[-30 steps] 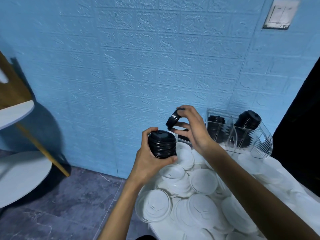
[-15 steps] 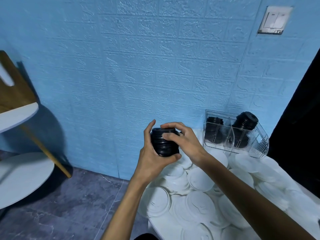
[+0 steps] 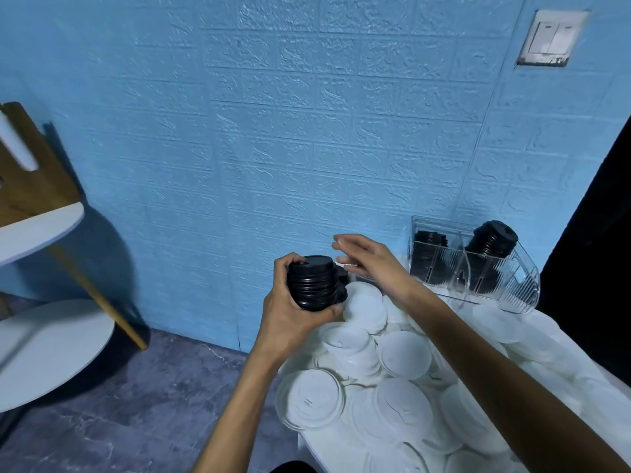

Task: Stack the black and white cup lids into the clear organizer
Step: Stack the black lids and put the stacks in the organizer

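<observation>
My left hand grips a stack of black lids held above the near-left corner of the table. Just right of the stack hovers my right hand, fingers straight and holding nothing. Several white lids lie loose in a heap across the white table. The clear organizer stands at the back right by the wall, and it holds two stacks of black lids, the right one taller.
A blue brick-pattern wall runs behind the table, with a light switch at upper right. A wooden shelf unit with white round shelves stands on the grey floor at left.
My right hand set a single black lid onto the stack in my left hand, then let go and lifted away to the right with fingers straight.
</observation>
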A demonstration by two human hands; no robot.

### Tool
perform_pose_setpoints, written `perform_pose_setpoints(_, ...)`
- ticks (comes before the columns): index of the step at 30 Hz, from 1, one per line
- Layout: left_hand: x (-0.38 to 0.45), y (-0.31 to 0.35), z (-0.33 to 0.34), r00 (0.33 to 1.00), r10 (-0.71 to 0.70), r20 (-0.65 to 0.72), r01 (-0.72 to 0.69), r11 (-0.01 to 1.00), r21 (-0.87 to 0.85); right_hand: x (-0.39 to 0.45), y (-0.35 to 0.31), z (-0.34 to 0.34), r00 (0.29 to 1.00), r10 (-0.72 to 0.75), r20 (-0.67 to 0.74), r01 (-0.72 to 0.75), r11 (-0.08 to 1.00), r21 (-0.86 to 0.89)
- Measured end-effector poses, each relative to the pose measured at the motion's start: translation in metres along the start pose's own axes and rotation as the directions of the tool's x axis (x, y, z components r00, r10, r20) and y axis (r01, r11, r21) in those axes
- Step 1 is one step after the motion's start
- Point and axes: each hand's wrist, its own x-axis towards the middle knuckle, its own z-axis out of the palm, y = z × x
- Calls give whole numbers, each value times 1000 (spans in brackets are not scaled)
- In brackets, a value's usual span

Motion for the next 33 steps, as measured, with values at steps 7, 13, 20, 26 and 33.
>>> perform_pose_setpoints(7, 2, -15, -8, 999, 10, 34, -11, 1000, 18, 37, 42, -3, 994, 112, 16, -80, 794, -602)
perform_pose_setpoints(13, 5, -22, -10, 1000, -3, 30, 3, 1000, -2, 44, 59, 9, 989, 102, 105, 6, 686, -728)
perform_pose_setpoints(20, 6, -25, -8, 999, -16, 45, 17, 1000, -23, 40, 60, 10, 995, 68, 76, 7, 703, -711)
perform_pose_setpoints(26, 4, -22, -7, 998, -24, 53, 24, 1000, 0, 43, 50, 3, 999, 37, -16, -39, 760, -648)
perform_pose_setpoints(33, 5, -20, -4, 998, -31, 54, 30, 999, 9, 25, 9, 6, 999, 5, -38, -8, 997, -77)
